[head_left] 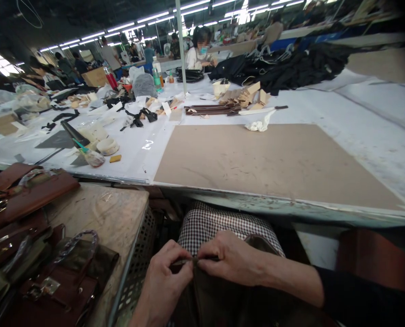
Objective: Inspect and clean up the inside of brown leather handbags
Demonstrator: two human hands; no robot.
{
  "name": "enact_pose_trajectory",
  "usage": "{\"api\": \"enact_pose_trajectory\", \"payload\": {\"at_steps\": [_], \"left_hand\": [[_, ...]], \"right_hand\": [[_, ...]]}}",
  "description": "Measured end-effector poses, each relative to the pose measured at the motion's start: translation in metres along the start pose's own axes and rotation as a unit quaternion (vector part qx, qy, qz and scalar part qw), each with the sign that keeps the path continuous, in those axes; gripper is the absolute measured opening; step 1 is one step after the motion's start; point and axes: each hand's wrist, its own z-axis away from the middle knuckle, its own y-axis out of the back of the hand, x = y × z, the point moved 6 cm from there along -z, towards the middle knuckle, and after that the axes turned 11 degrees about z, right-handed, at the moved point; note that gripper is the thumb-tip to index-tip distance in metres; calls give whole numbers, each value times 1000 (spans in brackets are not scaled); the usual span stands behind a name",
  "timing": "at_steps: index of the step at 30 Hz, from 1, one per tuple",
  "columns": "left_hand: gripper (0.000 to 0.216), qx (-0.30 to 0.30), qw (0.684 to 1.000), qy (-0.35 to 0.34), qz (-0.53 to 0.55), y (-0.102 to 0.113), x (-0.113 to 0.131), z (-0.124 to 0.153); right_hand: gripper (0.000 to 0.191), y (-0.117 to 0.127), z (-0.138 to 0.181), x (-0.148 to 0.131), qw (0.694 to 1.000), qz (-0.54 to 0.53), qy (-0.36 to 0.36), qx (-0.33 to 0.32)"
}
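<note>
A dark olive-brown bag [223, 297] lies across the person's lap, over a black-and-white checked cloth [219, 222]. Its lower part runs out of view. At the bag's upper edge, beside a seam, my left hand [166, 274] pinches the material between thumb and forefinger. Close against it, my right hand [228, 259] grips the same edge from the other side, its thumb and fingers pressed together. The two sets of fingertips almost touch. Whether anything small sits between them cannot be made out.
Ahead stands a white worktable [376, 122] bearing a grey-brown board [274, 159], a crumpled white cloth [259, 122], brown strips [212, 110], a brush [92, 156] and a round tub [107, 146]. Finished-looking handbags [59, 290] lie on a side surface [117, 204] at left. A co-worker [200, 50] sits opposite.
</note>
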Motion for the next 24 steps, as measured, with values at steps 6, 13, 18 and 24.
{"api": "enact_pose_trajectory", "payload": {"at_steps": [6, 13, 18, 24], "left_hand": [[17, 10, 999, 27, 25, 1, -2, 3], [25, -21, 990, 99, 97, 11, -8, 4], [34, -4, 975, 96, 198, 18, -21, 16], [27, -4, 981, 77, 179, 13, -25, 23]], "right_hand": [[18, -3, 1, -2, 1000, 2, 16, -10], [21, -1, 0, -4, 999, 7, 32, -40], [28, 5, 3, -1, 996, 14, 24, -88], [33, 8, 3, -1, 992, -37, 11, -123]]}}
